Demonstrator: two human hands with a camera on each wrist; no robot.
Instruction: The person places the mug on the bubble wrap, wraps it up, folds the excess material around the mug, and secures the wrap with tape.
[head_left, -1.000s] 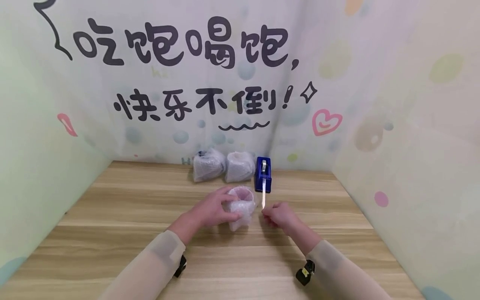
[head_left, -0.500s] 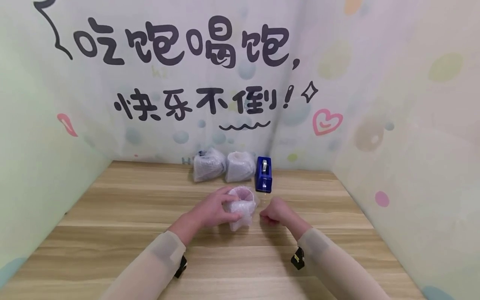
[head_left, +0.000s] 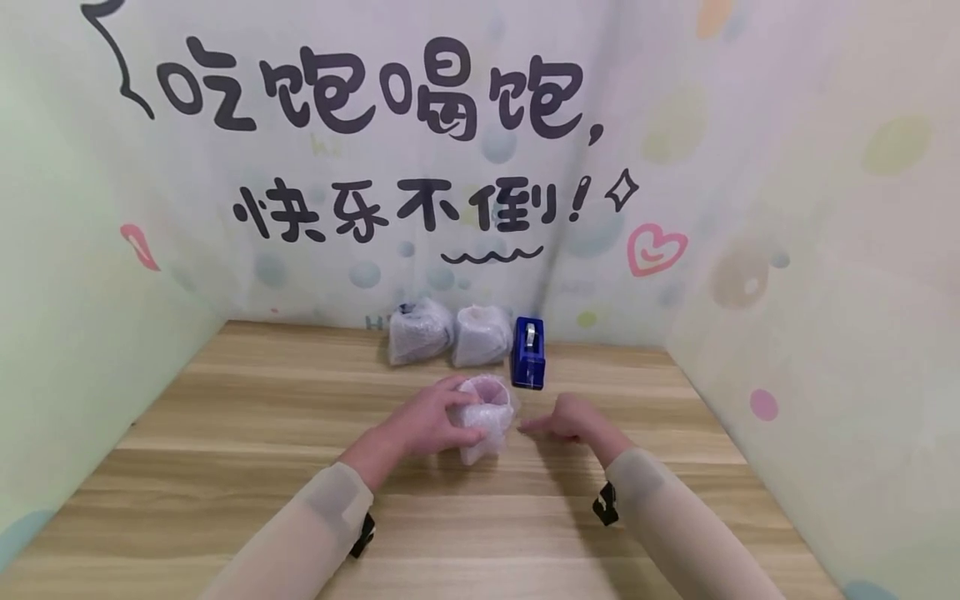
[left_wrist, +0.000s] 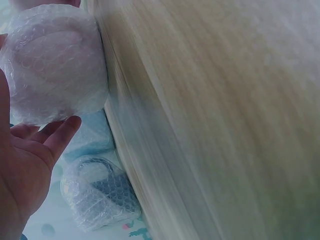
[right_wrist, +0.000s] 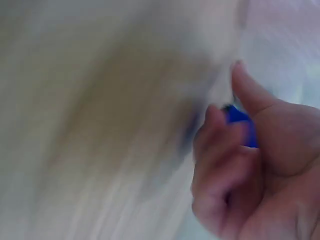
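My left hand (head_left: pixel 431 419) grips a pinkish cup in bubble wrap (head_left: pixel 489 421) from its left side, fingers behind and thumb in front. In the left wrist view the wrap (left_wrist: pixel 55 65) fills the upper left, with fingertips (left_wrist: pixel 65 131) against its side. A little to the right of the cup is my right hand (head_left: pixel 573 419), its tips drawn together and pointing at the wrap's edge. The right wrist view is blurred: thumb (right_wrist: pixel 250 90) stretched out, other fingers (right_wrist: pixel 220 165) curled. The clear tape at those tips hardly shows. Behind stands a blue tape dispenser (head_left: pixel 528 354).
Two more bubble-wrapped items (head_left: pixel 422 333) stand side by side at the back, left of the dispenser; one shows a dark handle in the left wrist view. The wooden table (head_left: pixel 285 400) meets a printed cloth wall (head_left: pixel 360 275) behind and pale walls at both sides.
A strip of tape ran from the dispenser to my right fingertips; it no longer spans that gap. The right hand has turned and its tips point at the cup. The left hand keeps its hold.
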